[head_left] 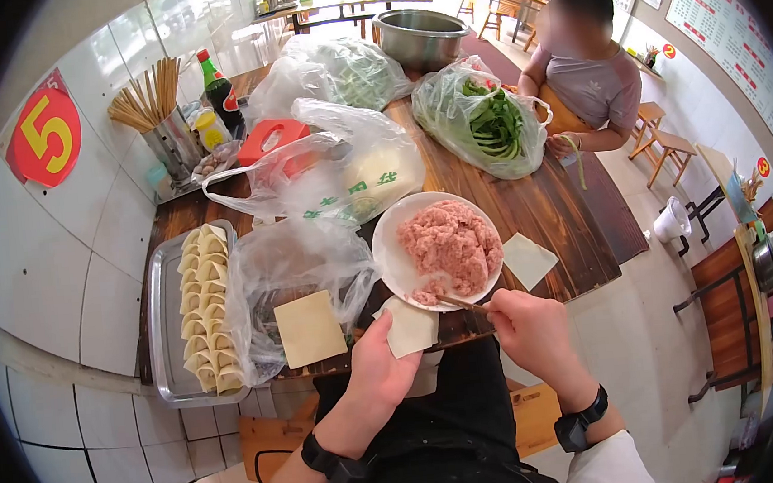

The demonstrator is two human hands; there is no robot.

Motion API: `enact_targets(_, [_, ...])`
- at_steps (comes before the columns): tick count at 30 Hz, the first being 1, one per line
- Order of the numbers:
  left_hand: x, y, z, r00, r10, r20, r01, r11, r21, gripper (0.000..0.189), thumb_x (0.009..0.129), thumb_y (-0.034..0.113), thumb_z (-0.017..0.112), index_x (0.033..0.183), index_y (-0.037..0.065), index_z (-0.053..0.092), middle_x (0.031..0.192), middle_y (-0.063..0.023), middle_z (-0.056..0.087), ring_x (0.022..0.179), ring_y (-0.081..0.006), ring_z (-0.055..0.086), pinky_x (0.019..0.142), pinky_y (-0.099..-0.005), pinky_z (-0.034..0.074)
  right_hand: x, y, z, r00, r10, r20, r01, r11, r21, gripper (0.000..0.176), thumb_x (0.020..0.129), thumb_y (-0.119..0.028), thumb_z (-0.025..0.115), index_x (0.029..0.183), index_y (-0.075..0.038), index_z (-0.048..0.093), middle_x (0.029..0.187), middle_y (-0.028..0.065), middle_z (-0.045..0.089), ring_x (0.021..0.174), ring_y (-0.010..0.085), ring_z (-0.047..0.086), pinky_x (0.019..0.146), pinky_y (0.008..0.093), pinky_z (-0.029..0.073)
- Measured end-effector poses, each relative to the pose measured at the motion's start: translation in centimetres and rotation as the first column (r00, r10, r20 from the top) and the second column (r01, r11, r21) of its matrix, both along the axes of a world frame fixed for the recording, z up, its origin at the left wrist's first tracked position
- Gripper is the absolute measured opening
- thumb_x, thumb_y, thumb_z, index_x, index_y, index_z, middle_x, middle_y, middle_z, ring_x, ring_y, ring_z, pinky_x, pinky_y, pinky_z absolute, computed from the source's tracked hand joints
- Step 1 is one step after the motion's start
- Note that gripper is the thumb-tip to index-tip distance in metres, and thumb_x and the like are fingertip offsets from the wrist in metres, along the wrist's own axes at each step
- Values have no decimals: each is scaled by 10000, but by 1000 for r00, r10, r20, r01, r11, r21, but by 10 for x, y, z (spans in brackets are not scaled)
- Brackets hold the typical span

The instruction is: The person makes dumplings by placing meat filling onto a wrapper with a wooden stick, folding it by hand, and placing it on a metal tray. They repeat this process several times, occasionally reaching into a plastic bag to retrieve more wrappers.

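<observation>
My left hand (380,369) holds a square dough wrapper (411,327) just off the table edge, below a white plate (386,261). A mound of pink minced meat (451,247) lies on that plate. My right hand (531,328) grips a thin brown wooden stick (460,303), its tip at a small lump of meat by the plate's near rim. To the left, a pale wrapper stack (310,329) rests partly on a clear plastic bag (267,283). Another wrapper (530,260) lies right of the plate. Folded wontons (205,301) line a metal tray (165,350) at far left.
Behind the plate are a bag with green print (372,174), a red tissue box (271,141), a bag of leafy greens (495,124) and a steel pot (422,39). Chopsticks in a holder (172,145) and a bottle (218,91) stand by the wall. A person (587,80) handles greens across the table.
</observation>
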State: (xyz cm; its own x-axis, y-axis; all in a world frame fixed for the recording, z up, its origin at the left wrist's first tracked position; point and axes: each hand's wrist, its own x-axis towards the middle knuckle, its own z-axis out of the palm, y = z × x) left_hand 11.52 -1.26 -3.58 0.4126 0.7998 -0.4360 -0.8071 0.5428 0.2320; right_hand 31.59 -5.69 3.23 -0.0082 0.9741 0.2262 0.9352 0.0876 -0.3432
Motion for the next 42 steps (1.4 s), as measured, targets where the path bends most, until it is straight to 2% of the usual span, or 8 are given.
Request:
enact_targets(2, [1, 1, 5, 1000, 2, 5, -2, 1000, -3, 442, 1063, 207, 305, 1429, -35, 358, 1455, -167, 447, 1346, -306, 439, 1169, -440, 325, 2, 0, -6, 986, 88, -141, -74, 992, 99, 46, 847, -115, 647, 816, -100, 616, 741, 74, 629, 632, 312, 631, 525, 399, 473])
enact_targets(11, [0, 3, 3, 998, 20, 54, -18, 999, -39, 433, 1070, 206, 284, 1422, -37, 353, 1434, -175, 453, 1338, -306, 445, 1159, -457, 339, -17, -27, -23, 992, 120, -28, -109, 962, 250, 81, 813, -75, 683, 858, -142, 674, 743, 35, 619, 585, 272, 619, 493, 362, 463])
enact_targets(17, [-2, 2, -1, 998, 23, 65, -21, 999, -30, 438, 1069, 212, 282, 1424, -35, 353, 1435, -176, 452, 1342, -307, 441, 1163, -462, 331, -6, -12, -10, 978, 86, -192, -43, 976, 213, 70, 804, -86, 699, 852, -136, 687, 741, 37, 640, 610, 262, 639, 502, 348, 467])
enact_targets(32, [-12, -7, 0, 989, 36, 145, -23, 996, -90, 467, 1055, 212, 285, 1446, -42, 319, 1493, -192, 386, 1388, -342, 379, 1189, -497, 278, -1, -36, -30, 986, 167, 21, -166, 939, 301, 157, 772, -32, 686, 892, -133, 695, 741, 9, 637, 567, 260, 607, 511, 342, 480])
enact_targets(35, [-18, -18, 6, 988, 43, 145, -31, 996, -88, 464, 1037, 195, 315, 1439, -36, 338, 1478, -193, 410, 1380, -353, 391, 1179, -503, 293, 4, -39, -33, 954, 169, -246, -92, 951, 295, 124, 802, -20, 690, 898, -97, 682, 731, 37, 633, 561, 213, 609, 528, 306, 488])
enact_targets(39, [-27, -30, 3, 947, -28, 319, 21, 999, 24, 450, 1009, 173, 360, 1415, -19, 392, 1447, -181, 460, 1366, -342, 421, 1160, -496, 323, 2, -37, -42, 740, -50, -671, 37, 999, -34, 99, 942, -66, 615, 1037, -39, 607, 743, 32, 621, 575, 103, 563, 541, 237, 461])
enact_targets(41, [-21, -30, -1, 925, -52, 378, 29, 997, 65, 443, 1017, 193, 373, 1409, -11, 405, 1447, -173, 463, 1363, -331, 427, 1157, -491, 328, -13, -28, -54, 300, -128, -945, -57, 987, -152, 167, 982, -88, 562, 1137, -28, 552, 863, 3, 634, 662, 82, 557, 617, 208, 458])
enact_targets(42, [-19, -30, -3, 899, -70, 433, 26, 994, 108, 436, 1026, 212, 386, 1404, -4, 417, 1448, -165, 467, 1360, -319, 433, 1153, -486, 334, -25, -24, -53, 249, -127, -960, -60, 987, -146, 188, 993, -99, 543, 1164, -21, 536, 913, 1, 629, 709, 67, 544, 659, 196, 447])
